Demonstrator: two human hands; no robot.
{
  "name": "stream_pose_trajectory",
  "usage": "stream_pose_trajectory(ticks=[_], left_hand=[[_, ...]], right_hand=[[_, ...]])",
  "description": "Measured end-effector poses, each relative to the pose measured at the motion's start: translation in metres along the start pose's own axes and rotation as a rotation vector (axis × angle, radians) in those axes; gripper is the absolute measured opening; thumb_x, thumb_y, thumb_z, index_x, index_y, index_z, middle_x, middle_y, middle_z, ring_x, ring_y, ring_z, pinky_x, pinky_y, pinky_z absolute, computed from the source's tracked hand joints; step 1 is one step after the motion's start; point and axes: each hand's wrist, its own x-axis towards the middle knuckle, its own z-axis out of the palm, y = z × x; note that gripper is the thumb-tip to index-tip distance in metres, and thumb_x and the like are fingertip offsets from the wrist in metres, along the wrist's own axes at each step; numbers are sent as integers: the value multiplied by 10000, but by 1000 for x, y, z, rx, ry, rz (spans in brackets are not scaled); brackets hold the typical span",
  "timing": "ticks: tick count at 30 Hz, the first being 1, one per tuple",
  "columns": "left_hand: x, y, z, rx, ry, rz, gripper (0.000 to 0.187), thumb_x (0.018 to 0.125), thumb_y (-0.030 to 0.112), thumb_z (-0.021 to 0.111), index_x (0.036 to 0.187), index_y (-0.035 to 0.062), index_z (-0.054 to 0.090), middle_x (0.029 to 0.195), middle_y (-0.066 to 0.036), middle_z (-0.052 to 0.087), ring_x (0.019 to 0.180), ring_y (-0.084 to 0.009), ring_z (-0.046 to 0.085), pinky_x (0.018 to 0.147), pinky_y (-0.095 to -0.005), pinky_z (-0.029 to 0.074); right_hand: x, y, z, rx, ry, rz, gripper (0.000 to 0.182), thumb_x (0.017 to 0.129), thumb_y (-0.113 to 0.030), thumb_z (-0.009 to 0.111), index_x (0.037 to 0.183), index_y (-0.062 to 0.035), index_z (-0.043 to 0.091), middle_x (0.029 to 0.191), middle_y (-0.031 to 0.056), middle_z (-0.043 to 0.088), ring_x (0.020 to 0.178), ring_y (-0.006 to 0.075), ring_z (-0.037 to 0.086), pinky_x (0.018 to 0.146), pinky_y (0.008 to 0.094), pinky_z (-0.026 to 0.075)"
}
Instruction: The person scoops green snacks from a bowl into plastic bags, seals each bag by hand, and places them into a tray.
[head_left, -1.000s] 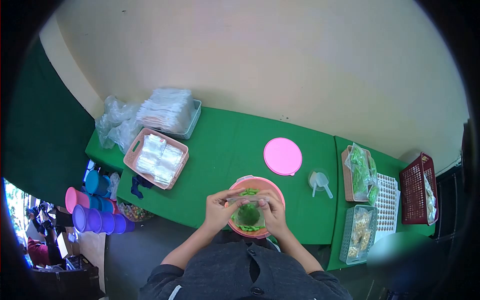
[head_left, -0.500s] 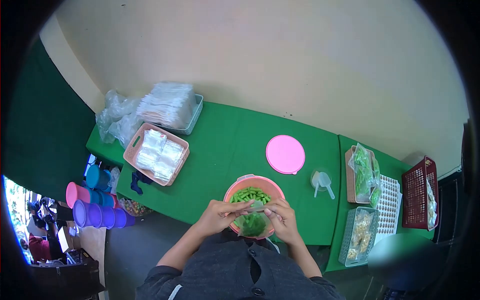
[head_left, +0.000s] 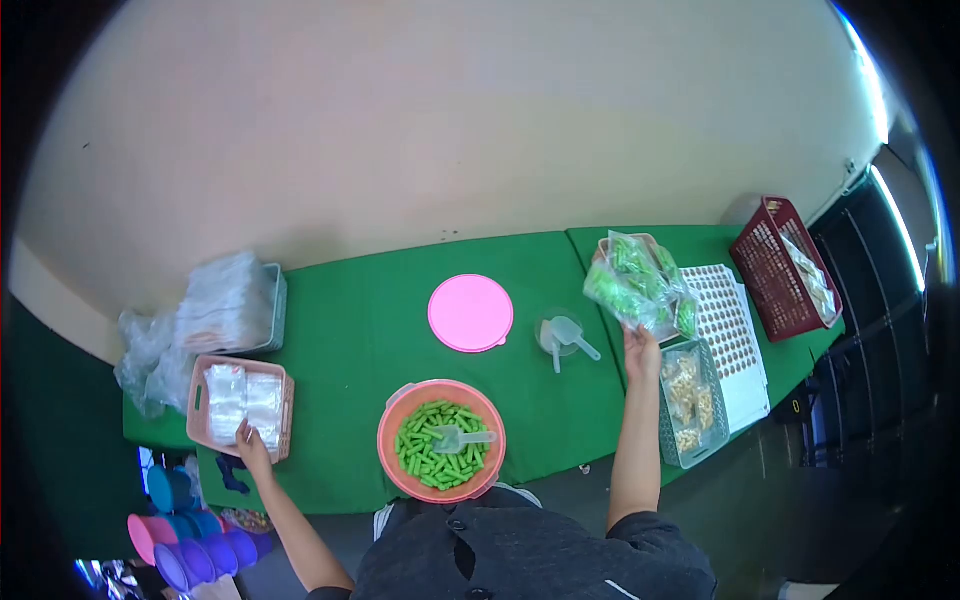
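Table [head_left: 345,340] under green cloth, viewed from your head camera, with your arms spread toward opposite ends. Your right hand [head_left: 641,352] has its fingers closed on the near edge of a clear bag [head_left: 618,296] of green pieces; the bag lies at and partly over a pink tray [head_left: 603,244], where further green contents show. Your left hand [head_left: 252,446] is at the near side of a pink basket [head_left: 287,420], its fingertips on the flat clear bags [head_left: 264,395] stacked inside; the fingers are slightly bent, and you cannot tell from this view whether they pinch one. Between your hands, close to your body, stands an orange-pink basin [head_left: 386,440] containing loose green pieces [head_left: 432,468], with a clear scoop [head_left: 450,440] resting on them, handle pointing right. Beyond the basin lies a round pink lid [head_left: 470,313]; to its right, translucent scoops [head_left: 567,331] rest at a small round container. Just nearer than your right hand's tray sits a grey-green basket [head_left: 717,425] of bagged pale pieces [head_left: 688,395]. Beside both lies a sheet [head_left: 740,345] printed with rows of brown discs, and past it a maroon basket [head_left: 768,290]. Behind your left hand's basket, a white stack [head_left: 222,300] fills a pale blue basket [head_left: 279,310].
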Motion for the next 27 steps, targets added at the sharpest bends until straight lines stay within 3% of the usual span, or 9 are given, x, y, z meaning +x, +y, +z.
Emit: stream_pose_trajectory(ticks=[3,9,11,13,17,19,21,25,27], left_hand=[[24,-40,2,414,-20,135,427,832,125,642,1226,-6,542,1192,-235,579,1115,-344,553,973,-401,413],[21,-2,22,777,-117,-134,678,683,210,776,1281,43,504,1327,-268,465,1215,-398,463,1032,-437,378],[19,-17,31,977,117,-87,749,672,197,779,1333,53,457,1325,-283,462,1229,-414,448,1035,-437,375],[41,-51,29,705,252,-34,890,680,171,784,1433,70,320,1290,-321,475,1193,-448,470,1034,-469,369],[27,-26,30,407,420,-163,700,764,115,722,1385,61,404,1251,-281,535,1121,-417,543,1031,-477,365],[15,0,20,258,433,-203,614,799,103,691,1361,62,447,1210,-252,583,1094,-399,571,1028,-476,366],[-7,58,14,557,346,-306,381,846,105,643,1220,50,595,1073,-192,668,1017,-381,618,986,-460,407],[-19,73,-13,320,267,16,243,809,2,606,1038,11,687,987,-192,690,860,-337,672,749,-401,515],[-43,130,-17,83,214,133,213,815,-10,624,1022,-12,673,939,-142,673,808,-188,616,760,-315,503]], right_hand=[[50,-27,8,62,83,-142,271,919,25,455,1175,106,424,1170,232,523,1075,338,579,917,395,559],[125,-60,-4,306,159,-61,365,975,-131,420,1230,127,381,1235,252,489,1122,359,557,926,434,548],[117,-60,0,-36,495,48,488,948,-263,477,1266,100,401,1231,263,512,1135,378,549,883,442,538],[136,-51,-36,-294,585,-78,505,923,-290,500,1266,74,427,1222,272,524,1135,385,547,884,441,515],[80,-38,-7,-869,820,-278,455,892,-286,500,1235,14,499,1200,281,560,1125,390,547,914,429,447],[70,-17,-16,-913,776,-330,443,894,-278,508,1227,14,502,1203,264,556,1109,380,550,923,416,439],[51,2,-13,-964,713,-378,430,897,-271,517,1220,13,505,1206,247,552,1094,370,552,931,403,430],[-10,47,24,-1105,375,-807,316,939,-165,511,1202,9,509,1084,139,528,958,265,533,869,362,440],[-59,64,64,-998,181,-684,296,954,-150,474,1207,-2,511,1093,133,533,957,230,522,869,344,430]])
